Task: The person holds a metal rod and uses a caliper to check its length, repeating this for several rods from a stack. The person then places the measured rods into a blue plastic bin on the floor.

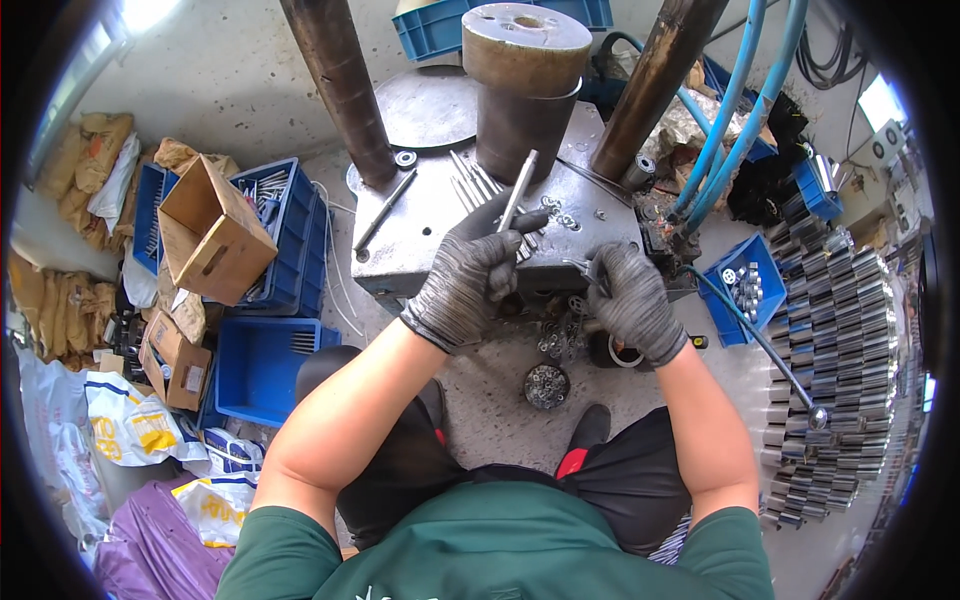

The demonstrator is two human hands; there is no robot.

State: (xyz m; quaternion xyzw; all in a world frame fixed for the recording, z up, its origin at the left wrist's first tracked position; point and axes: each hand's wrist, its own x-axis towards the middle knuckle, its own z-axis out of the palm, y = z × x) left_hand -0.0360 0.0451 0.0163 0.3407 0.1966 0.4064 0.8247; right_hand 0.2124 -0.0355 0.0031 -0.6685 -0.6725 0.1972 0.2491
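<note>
The left hand (470, 275), in a grey work glove, is closed on a long metal rod (519, 190), fingers clamped around its near end; the rod points far and slightly right, above the steel press table (420, 250). The right hand (630, 300), also gloved, is curled shut at the table's near right edge on a small metal part (578, 266) too small to identify. More loose rods (470, 185) lie on the table just beside the held one. A round tin of washers (547, 385) sits on the floor near the person's feet. Blue crates (262, 365) stand at left; stacked metal cylinders (835, 350) fill the right.
</note>
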